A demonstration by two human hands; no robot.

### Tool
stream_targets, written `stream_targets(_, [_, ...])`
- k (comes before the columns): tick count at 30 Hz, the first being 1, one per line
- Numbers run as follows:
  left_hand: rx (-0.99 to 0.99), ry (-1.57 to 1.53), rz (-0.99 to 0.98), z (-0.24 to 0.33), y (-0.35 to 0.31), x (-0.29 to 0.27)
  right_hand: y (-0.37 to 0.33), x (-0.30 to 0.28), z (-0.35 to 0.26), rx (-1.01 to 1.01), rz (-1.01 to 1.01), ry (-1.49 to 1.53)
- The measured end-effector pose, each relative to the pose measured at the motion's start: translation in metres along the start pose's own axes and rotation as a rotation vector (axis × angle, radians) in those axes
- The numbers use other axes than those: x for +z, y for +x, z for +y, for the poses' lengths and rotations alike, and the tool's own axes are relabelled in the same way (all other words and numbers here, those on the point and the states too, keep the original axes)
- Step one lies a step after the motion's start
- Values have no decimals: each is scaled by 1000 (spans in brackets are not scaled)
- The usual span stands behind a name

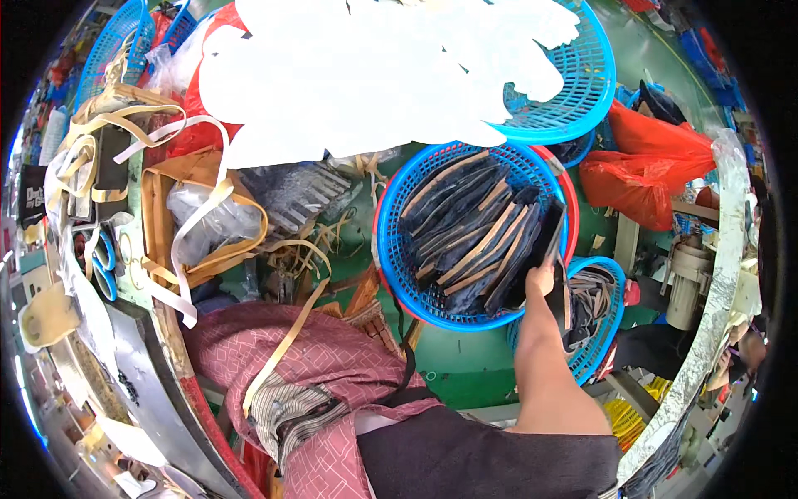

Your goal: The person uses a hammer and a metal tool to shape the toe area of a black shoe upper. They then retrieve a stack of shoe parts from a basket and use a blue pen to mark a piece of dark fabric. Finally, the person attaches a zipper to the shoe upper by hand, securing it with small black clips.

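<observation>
The bare right forearm (pixel 544 358) stretched upward right of centre, the right hand (pixel 540 281) curled in a grip.

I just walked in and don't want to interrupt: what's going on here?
A person's right hand grips a dark piece at the near right side of a round blue basket. Inside it, dark strips with tan edges lie in a loose pile. A smaller basket beside it holds more pieces. The left hand is out of sight.
</observation>
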State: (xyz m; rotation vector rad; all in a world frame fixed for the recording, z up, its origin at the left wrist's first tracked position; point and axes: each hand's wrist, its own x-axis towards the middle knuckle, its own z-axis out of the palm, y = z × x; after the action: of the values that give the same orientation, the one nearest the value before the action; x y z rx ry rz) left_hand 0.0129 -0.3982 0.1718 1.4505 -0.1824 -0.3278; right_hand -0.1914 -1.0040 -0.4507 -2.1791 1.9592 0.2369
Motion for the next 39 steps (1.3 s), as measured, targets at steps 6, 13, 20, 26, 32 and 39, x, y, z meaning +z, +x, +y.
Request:
stream_targets(6, [-59, 131, -25, -5, 31, -3, -33, -19, -25, -330, -201, -434])
stream_targets(13, [-162, 269, -142, -9, 60, 32, 69, -33, 61, 334, -313, 65])
stream_targets(20, [-212, 324, -104, -8, 70, 44, -11, 2, -61, 267, -328, 328])
stream_targets(26, [-227, 390, -67, -11, 66, 49, -36, 15, -90, 164, -281, 19])
stream_targets(32, [-268, 445, -49, -20, 57, 57, -25, 13, -68, 48, -261, -143])
stream_targets(39, [-323, 497, -73, -22, 88, 67, -8, 22, -81, 101, -144, -198])
